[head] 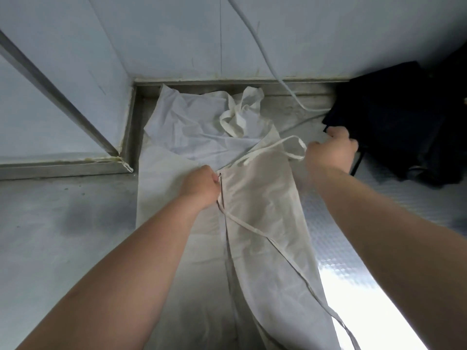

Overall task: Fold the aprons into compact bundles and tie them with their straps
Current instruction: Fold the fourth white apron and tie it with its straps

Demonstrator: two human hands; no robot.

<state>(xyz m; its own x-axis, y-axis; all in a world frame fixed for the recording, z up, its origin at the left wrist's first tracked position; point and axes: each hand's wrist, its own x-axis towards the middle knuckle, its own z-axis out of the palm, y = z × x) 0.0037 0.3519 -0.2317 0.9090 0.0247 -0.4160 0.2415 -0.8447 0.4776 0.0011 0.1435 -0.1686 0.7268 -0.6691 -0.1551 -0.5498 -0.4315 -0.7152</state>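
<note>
**Fig. 1. Head view: folding stage, both hands engaged.**

Count: two aprons, two visible straps, two hands, one dark cloth, one cable.

The cream apron [265, 198] lies folded lengthwise into a long narrow panel. It runs from the middle of the metal table [63, 223] towards me. It rests on top of the white apron [192, 127], which is spread flat and bunches up near the back wall.

My left hand [201, 186] has its fingers curled tight, pinching the left folded edge of the cream apron about a third of the way down from its top. My right hand [328, 151] is also closed, with knuckles up. It grips the far end of the strap loop [275, 144], which arches off the apron's upper right corner. I cannot tell whether apron cloth is also inside that fist.

The long strap [249, 227] trails diagonally across the panel from under my left hand towards the near right.

The dark cloth [394, 117] is heaped at the right rear, just beside my right hand. The white cable [267, 59] hangs down the wall to the tabletop beside it.
</note>
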